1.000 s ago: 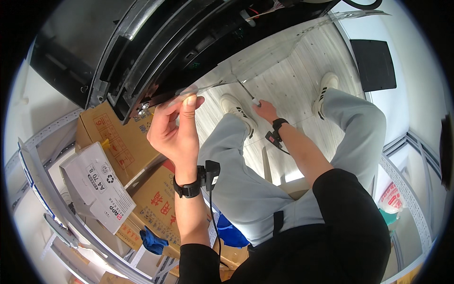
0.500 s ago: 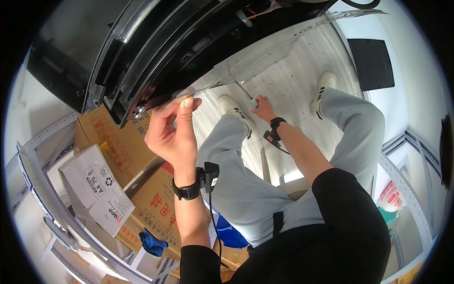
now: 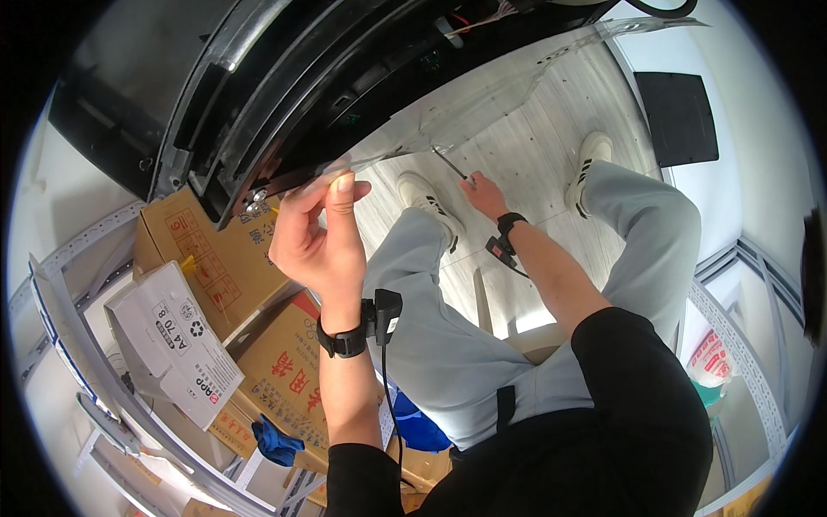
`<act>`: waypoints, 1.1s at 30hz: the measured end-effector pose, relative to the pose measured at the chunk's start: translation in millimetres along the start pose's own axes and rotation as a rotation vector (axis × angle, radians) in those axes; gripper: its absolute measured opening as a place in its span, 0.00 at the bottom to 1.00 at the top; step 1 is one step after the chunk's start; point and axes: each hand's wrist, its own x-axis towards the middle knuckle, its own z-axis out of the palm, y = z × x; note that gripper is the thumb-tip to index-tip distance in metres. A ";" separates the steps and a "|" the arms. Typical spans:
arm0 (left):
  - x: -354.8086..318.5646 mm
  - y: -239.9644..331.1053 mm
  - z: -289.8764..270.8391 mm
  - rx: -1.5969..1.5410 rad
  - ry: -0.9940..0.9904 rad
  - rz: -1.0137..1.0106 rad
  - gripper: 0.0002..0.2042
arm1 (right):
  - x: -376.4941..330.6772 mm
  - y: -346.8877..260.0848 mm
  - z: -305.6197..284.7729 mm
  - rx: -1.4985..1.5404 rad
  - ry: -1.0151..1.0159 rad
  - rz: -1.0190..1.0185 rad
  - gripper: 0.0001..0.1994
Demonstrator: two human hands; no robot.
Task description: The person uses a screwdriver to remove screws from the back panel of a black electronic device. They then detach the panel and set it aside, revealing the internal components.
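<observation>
Across the top stands a large black machine [image 3: 284,103] with wiring inside. A thin clear plastic panel [image 3: 495,99] runs along its near edge. My left hand [image 3: 320,237] is closed, thumb against fingers, pinching the panel's lower edge at the left. Near that hand, small shiny metal fittings [image 3: 256,201] sit at the machine's corner. My right hand [image 3: 485,195] is closed round the near end of a thin rod-like tool, which looks like a screwdriver [image 3: 451,165]. Its far end meets the panel's lower edge; the handle is mostly hidden in the fingers.
Cardboard boxes [image 3: 284,370] and a white carton [image 3: 177,345] stand at the left on metal shelving [image 3: 129,422]. A blue cloth or glove [image 3: 277,442] lies there. My feet are on the wood-look floor [image 3: 534,164]. A black panel [image 3: 676,119] leans at the right.
The right hand has shifted slightly to the right and down, and the tool's shaft has moved with it. My left hand keeps its pinch, moving only a little right.
</observation>
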 end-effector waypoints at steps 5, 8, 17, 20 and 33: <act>-5.4 -12.0 0.0 -0.009 0.016 0.043 0.02 | -23.6 2.3 -11.7 -0.030 -0.005 0.067 0.19; -9.3 -17.4 8.6 -0.034 0.045 0.080 0.02 | -36.1 12.0 -21.8 -0.054 -0.020 0.078 0.19; -14.9 7.6 23.9 0.016 0.054 0.080 0.03 | -85.3 46.6 -50.7 -0.268 -0.074 0.083 0.15; -17.2 30.6 34.1 0.056 0.093 0.121 0.03 | -90.9 52.2 -67.4 -0.366 -0.111 0.222 0.15; -18.6 95.3 38.3 0.160 0.128 0.260 0.04 | -91.7 7.2 -173.5 0.350 -0.460 0.541 0.21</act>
